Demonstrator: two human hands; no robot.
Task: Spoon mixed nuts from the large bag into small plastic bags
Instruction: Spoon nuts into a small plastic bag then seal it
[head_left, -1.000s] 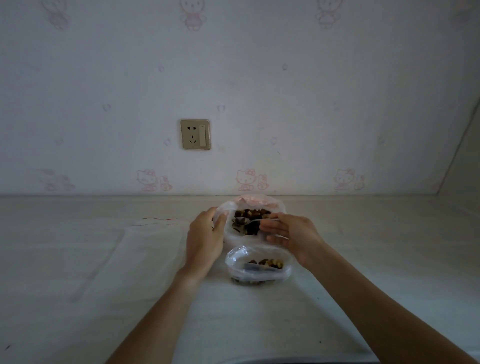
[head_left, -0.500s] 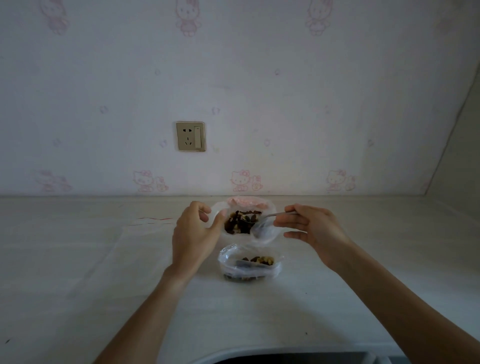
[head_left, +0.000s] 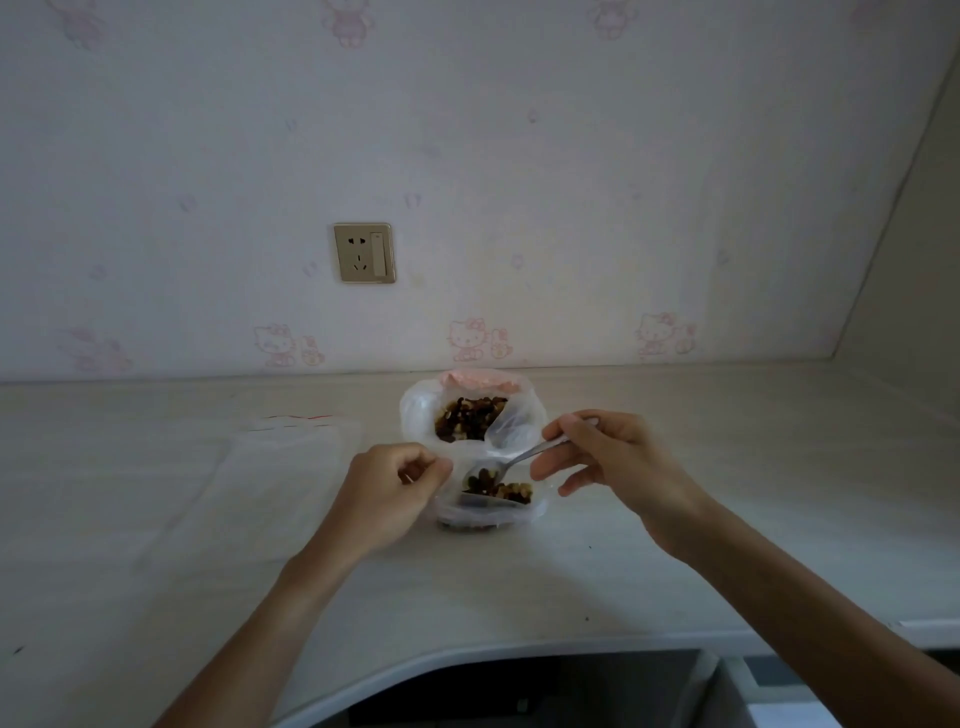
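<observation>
The large clear bag (head_left: 418, 413) of mixed nuts stands open at the back of the counter, near the wall. In front of it sits a small plastic bag (head_left: 488, 512) with some nuts inside. My left hand (head_left: 387, 493) pinches the small bag's left rim, holding its mouth open. My right hand (head_left: 608, 467) grips the handle of a metal spoon (head_left: 511, 460). The spoon's bowl carries nuts and hangs just over the small bag's opening.
A stack of flat empty plastic bags (head_left: 270, 467) with a red strip lies on the pale counter (head_left: 727, 545) to the left. A wall socket (head_left: 363, 253) is on the wall behind. The counter's curved front edge runs below my arms.
My left hand let go of the large bag's rim and moved down to the small bag's rim. My right hand lifted the spoon out of the large bag and brought it over the small bag.
</observation>
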